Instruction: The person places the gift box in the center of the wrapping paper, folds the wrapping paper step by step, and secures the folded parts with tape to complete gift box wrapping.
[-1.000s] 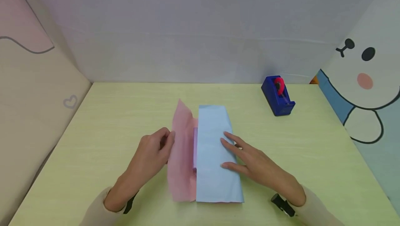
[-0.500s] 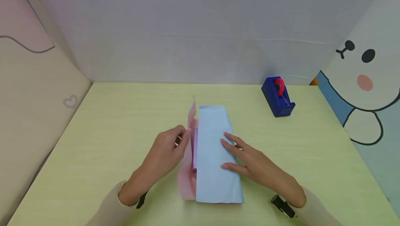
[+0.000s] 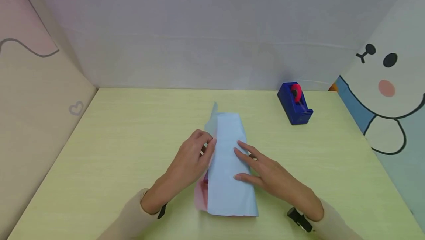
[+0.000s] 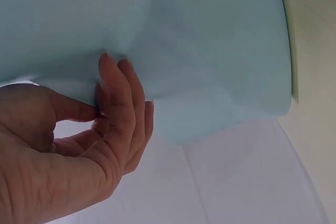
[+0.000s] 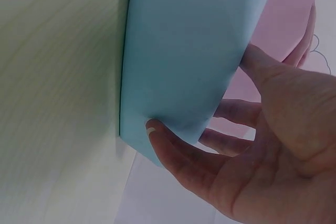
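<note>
The left hand (image 3: 191, 155) had moved to the person's right since half a second earlier, bringing the flap (image 3: 211, 124) of the paper (image 3: 229, 192) with it. In the earlier frame the flap stood nearly on edge, its pink side in sight; now its upper end leaned toward the folded blue part and showed blue. The strip of purple object (image 3: 206, 177) seen in the gap had shrunk to a small patch below the left hand. The right hand (image 3: 270, 170) had stayed where it was.

The left hand pinched the flap's edge between thumb and fingers. The right hand was relaxed, its fingers spread and laid on the blue part near its right edge, gripping nothing.

The paper lay at the middle of the near part of the table (image 3: 132, 122), between the hands. It was light blue outside and pink inside, its right side folded over into a long blue panel, smooth apart from faint creases. The flap rose on the left to a point at the far end, and pink showed at its near end. The paper went around the purple object, which was mostly hidden.

Well apart, toward the far right, stood a dark blue dispenser (image 3: 290, 105) with a red tape roll (image 3: 297, 91) seated in it.
</note>
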The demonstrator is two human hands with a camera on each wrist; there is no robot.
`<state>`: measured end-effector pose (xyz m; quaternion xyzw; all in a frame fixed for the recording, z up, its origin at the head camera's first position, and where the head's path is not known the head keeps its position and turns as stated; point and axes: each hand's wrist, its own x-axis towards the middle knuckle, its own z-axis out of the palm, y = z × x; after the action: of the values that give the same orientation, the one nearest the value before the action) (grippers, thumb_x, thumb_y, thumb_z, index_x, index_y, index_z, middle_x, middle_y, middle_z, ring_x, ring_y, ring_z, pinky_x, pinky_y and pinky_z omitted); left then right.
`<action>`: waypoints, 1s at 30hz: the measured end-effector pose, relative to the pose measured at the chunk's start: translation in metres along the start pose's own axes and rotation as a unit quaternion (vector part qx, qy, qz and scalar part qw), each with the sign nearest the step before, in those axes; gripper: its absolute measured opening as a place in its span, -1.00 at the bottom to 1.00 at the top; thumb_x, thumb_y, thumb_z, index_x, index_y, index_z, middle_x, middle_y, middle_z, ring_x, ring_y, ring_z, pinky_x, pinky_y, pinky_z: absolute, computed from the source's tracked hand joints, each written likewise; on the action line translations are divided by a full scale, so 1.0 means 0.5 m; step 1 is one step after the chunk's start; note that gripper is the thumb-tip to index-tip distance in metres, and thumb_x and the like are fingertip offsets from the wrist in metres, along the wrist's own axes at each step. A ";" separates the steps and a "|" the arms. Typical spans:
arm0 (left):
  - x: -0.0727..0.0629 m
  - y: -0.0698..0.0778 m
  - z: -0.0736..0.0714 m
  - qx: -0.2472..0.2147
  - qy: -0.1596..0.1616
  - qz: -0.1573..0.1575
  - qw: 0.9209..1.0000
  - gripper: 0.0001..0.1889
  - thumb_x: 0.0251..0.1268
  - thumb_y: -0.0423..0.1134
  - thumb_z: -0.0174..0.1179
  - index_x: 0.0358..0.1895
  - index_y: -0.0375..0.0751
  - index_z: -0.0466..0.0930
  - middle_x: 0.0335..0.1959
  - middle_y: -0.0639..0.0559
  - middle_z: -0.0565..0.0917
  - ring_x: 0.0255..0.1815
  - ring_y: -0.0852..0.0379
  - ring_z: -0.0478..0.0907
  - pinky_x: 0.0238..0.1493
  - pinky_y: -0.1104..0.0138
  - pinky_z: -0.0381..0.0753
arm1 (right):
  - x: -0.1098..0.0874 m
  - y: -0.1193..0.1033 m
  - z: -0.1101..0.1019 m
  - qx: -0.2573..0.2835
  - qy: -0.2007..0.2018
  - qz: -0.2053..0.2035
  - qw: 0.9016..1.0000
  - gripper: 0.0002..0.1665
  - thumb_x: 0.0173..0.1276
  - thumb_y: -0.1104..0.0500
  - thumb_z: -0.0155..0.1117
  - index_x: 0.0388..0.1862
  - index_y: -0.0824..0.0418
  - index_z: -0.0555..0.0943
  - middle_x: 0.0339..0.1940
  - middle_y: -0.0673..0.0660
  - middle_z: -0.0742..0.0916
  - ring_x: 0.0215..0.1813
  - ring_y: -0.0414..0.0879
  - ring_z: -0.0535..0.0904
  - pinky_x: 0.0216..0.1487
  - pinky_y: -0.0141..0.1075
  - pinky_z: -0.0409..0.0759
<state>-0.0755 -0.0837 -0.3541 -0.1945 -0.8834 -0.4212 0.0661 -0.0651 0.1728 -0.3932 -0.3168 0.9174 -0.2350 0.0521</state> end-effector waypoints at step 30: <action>0.024 0.002 0.099 0.030 -0.085 -0.017 0.996 -0.79 0.57 -0.31 0.10 -0.29 -0.28 0.64 -0.20 -0.15 0.53 -0.30 0.01 0.56 -0.31 0.35 0.61 | 0.001 0.004 0.003 0.011 0.008 -0.010 1.000 -0.17 0.48 -0.08 0.32 0.63 0.09 0.29 0.59 0.21 0.35 0.34 0.18 0.57 0.15 0.06 0.64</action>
<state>-0.0839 -0.0415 -0.3817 -0.2125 -0.9014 -0.3771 -0.0104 -0.0660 0.1731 -0.3955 -0.3237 0.9119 -0.2481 0.0456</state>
